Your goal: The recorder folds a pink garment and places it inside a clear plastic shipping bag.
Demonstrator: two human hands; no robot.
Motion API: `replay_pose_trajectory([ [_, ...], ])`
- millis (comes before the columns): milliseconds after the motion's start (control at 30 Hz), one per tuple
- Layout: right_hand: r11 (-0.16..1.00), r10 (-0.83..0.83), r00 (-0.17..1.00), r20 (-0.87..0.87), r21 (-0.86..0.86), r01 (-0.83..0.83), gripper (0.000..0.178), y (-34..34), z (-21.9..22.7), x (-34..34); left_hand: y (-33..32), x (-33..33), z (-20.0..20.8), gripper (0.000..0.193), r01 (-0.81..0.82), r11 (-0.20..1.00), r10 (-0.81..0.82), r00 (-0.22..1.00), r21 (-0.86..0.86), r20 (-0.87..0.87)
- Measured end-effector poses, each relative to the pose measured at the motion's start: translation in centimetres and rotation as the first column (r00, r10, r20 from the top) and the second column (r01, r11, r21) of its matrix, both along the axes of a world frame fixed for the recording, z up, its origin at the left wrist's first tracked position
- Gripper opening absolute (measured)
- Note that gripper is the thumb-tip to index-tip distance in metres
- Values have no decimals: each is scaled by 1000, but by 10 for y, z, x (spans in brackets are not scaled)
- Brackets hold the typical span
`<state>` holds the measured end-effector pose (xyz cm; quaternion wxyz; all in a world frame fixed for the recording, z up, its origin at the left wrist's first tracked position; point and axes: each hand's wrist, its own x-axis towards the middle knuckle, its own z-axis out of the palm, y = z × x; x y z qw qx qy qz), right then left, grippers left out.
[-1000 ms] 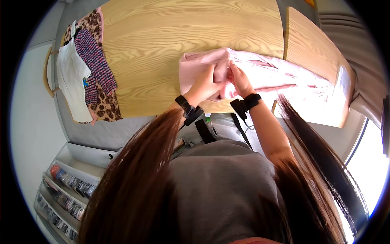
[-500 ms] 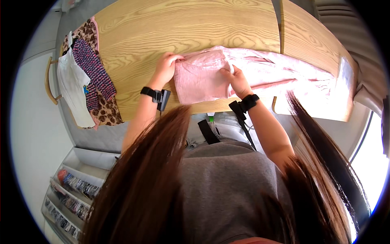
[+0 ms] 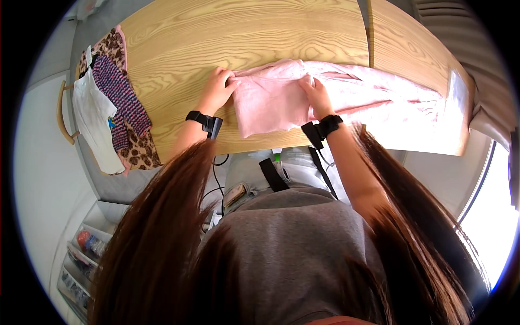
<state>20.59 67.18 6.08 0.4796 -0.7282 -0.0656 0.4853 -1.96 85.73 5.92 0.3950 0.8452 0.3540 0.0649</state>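
A pink garment (image 3: 271, 103) lies lengthwise along the near side of the wooden table, its left part folded into a rough rectangle and its long right part spread flat with creases. My left hand (image 3: 218, 91) is closed on the upper left corner of the folded part, thumb and fingers pinching the edge. At the inner edge of the fold, my right hand (image 3: 318, 98) pinches the cloth between thumb and fingers. The fingertips of both hands are partly hidden. Each wrist wears a black strap with a small box.
At the table's left end lie a white garment (image 3: 92, 116), a pink-and-dark knitted piece (image 3: 120, 92) and leopard-print cloth (image 3: 140, 149), beside a wooden chair (image 3: 63, 116). The wooden table (image 3: 244, 32) has a seam on the right. An open compartmented organiser (image 3: 81, 244) stands lower left.
My left thumb now shows at the garment's corner, where the fingers lay over it before. My right hand has shifted slightly away from me along the fold, and the folded cloth looks more rumpled.
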Motion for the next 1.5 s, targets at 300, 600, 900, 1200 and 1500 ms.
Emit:
replay_pose_trajectory([
  [300, 967, 157, 927, 340, -246, -73, 53, -45, -3, -33, -23, -5, 7, 38, -347, 937, 342, 934, -34, -107],
  [600, 994, 80, 776, 625, -112, -12, 67, -52, 26, -63, -57, -30, 2, 45, -352, 647, 347, 926, -676, -151],
  [900, 730, 525, 296, 798, -244, -638, 100, -69, 40, -73, -74, 5, 59, 46, -129, 300, 336, 941, -945, -21],
  [1200, 889, 186, 910, 372, 332, -317, 54, -76, 8, -59, -116, 75, 100, 47, 6, 403, 300, 944, -915, 139],
  [1500, 622, 4, 437, -899, 345, 703, 41, -124, -17, 1, -142, 164, 94, 33, 482, 875, -438, 827, -45, 352],
])
